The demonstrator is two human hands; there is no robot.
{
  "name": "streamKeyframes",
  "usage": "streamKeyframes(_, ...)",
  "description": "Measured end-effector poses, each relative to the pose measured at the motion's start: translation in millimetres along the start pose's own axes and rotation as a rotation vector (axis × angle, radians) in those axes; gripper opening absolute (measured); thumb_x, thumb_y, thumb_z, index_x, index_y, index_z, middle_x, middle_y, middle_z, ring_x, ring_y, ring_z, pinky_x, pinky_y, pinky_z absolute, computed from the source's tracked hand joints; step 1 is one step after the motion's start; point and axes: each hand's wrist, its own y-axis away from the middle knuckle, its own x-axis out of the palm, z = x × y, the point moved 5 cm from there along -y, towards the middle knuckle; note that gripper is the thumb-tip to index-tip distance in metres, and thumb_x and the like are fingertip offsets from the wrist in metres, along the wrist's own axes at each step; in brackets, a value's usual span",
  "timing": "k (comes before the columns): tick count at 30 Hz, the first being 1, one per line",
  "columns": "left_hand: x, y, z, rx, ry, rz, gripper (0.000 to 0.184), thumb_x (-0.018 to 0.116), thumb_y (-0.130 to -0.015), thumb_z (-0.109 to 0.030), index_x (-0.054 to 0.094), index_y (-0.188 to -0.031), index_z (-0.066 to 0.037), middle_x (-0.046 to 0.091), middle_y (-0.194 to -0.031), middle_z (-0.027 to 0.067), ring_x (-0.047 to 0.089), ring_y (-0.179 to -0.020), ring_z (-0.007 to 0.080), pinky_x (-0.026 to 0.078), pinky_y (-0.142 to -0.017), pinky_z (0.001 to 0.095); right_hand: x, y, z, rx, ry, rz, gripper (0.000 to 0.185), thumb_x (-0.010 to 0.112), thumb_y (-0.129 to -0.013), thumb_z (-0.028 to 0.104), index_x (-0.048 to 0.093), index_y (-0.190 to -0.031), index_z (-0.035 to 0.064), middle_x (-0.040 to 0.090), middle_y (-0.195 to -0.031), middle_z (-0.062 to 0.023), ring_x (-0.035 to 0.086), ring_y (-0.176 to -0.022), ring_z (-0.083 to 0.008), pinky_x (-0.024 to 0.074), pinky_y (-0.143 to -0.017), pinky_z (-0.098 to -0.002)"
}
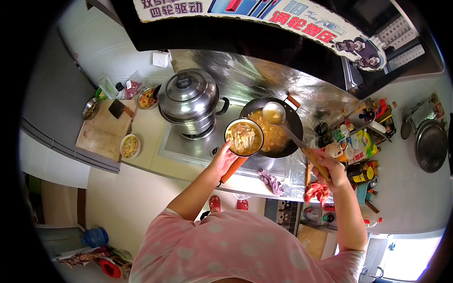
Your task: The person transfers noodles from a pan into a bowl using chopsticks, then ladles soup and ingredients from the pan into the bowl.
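Observation:
My left hand (223, 159) is closed on the rim and side of a bowl (244, 137) filled with noodle-like strips and broth. Its bowl hangs over the near left edge of a dark wok (296, 127), just above the wok's orange-brown handle (234, 170). In the wok is a brownish soupy food (272, 137). My right hand (332, 170) grips the wooden handle of a metal ladle (273, 113). The ladle's cup, with some liquid in it, is over the far part of the wok.
Left of the wok stands a lidded steel steamer pot (188, 96). A cutting board (101, 134) with a cleaver (116, 109) lies farther left, near a bowl of food (130, 146). Bottles and seasonings (361, 146) crowd the right. A purple cloth (270, 182) lies at the front edge. Overhead is a range hood (283, 61).

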Motion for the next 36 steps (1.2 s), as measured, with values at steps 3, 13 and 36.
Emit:
streamKeyframes(3,0,-2,-1,0.014,-0.010,-0.002,0.046,0.057,-0.084,-0.041,0.050,-0.115,-0.007,0.057,-0.111,0.0055,0.052,-0.108,0.0184,0.037,-0.097,0.0345,19,13,5,0.027,0.039,0.062,0.046,0.044,-0.083,0.009,0.041,-0.128,-0.0012,0.054,-0.065,-0.0135,0.042,-0.040,-0.0150,0.0326,-0.037,-0.0237)
streamKeyframes(13,-1,-2,-1,0.016,-0.014,0.004,0.048,0.057,-0.084,-0.042,0.050,-0.115,-0.006,0.058,-0.111,0.0058,0.052,-0.108,0.0183,0.036,-0.098,0.0345,41,26,-21,-0.043,0.334,0.105,0.044,0.047,-0.084,0.005,0.046,-0.128,0.0053,0.052,-0.062,-0.0031,0.044,-0.046,-0.0090,0.0360,-0.042,-0.0229)
streamKeyframes(36,25,27,0,0.056,0.051,0.035,0.054,0.052,-0.086,-0.042,0.043,-0.125,-0.005,0.052,-0.123,0.0074,0.048,-0.115,0.0201,0.033,-0.102,0.0357,-20,-5,-51,-0.095,0.106,-0.065,0.046,0.048,-0.082,0.010,0.042,-0.127,-0.0013,0.050,-0.062,-0.0077,0.042,-0.047,-0.0132,0.0321,-0.042,-0.0244)
